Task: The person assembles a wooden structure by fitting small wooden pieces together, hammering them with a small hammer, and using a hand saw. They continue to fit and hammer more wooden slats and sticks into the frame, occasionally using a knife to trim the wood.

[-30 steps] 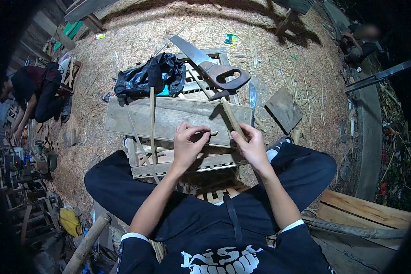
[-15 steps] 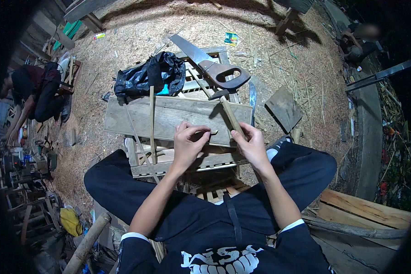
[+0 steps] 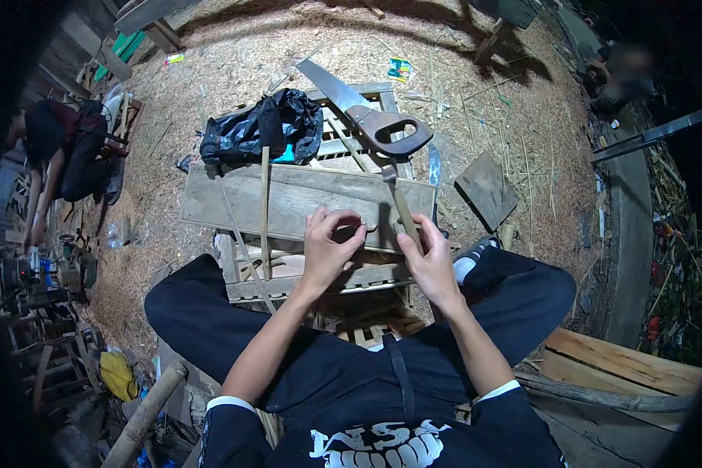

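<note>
My right hand [image 3: 430,264] is closed round the wooden handle of a hammer [image 3: 402,207], whose head points away from me over the right part of a grey plank [image 3: 304,195]. Above the plank's near edge, thumb and finger of my left hand [image 3: 331,243] pinch together; what they hold is too small to name. The plank lies across a slatted wooden frame [image 3: 366,276]. A thin wood strip [image 3: 265,210] and a long narrow strip [image 3: 237,232] cross its left part.
Beyond the plank are a handsaw [image 3: 378,126] and a black plastic bag [image 3: 238,139]. A machete-like blade [image 3: 434,165] and a square board [image 3: 485,189] lie to the right. One person [image 3: 66,148] crouches at left, another [image 3: 612,86] sits at upper right.
The hammer's head has turned and shifted slightly right, and its handle is more upright. My left thumb and finger remain pinched. The person at left has moved their arms.
</note>
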`<state>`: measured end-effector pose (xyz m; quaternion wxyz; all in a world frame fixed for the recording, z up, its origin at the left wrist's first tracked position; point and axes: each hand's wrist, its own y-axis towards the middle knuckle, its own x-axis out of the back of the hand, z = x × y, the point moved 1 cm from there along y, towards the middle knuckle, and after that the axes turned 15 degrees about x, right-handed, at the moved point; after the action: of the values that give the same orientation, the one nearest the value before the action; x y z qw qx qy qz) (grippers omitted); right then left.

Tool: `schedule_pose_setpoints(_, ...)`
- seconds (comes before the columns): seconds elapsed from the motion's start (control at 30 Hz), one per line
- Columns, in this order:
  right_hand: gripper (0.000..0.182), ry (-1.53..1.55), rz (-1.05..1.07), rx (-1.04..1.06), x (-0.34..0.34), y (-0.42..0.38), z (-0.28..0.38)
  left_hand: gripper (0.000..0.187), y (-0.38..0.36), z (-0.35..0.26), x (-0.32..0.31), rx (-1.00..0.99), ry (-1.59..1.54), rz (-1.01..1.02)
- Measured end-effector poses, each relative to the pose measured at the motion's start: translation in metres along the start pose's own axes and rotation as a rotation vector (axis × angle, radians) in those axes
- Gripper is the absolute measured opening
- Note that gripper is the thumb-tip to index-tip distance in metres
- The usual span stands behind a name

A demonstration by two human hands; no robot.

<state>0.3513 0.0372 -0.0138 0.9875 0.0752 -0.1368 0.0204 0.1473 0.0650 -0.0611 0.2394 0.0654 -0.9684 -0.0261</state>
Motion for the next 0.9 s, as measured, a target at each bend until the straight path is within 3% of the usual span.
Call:
schedule_pose_setpoints(0.13, 0.031, -0.197, 0.110, 0.025, 0.004, -0.009, 0.009, 0.024, -0.001, 0.005, -0.003, -0.041, -0.050, 0.013)
schedule_pose_setpoints(0.3, 0.040, -0.306, 0.165, 0.027, -0.001, -0.026, 0.028, 0.027, -0.002, 0.004, -0.001, -0.045, -0.029, 0.006)
schedule_pose_setpoints(0.53, 0.046, -0.332, 0.241, 0.020, 0.001, -0.031, 0.046, 0.029, -0.003, 0.006, -0.006, 0.022, -0.132, 0.037)
schedule_pose_setpoints(0.9, 0.044, -0.346, 0.192, 0.096, -0.005, -0.035, 0.053, 0.028, -0.001, 0.011, -0.009, -0.028, -0.080, -0.014)
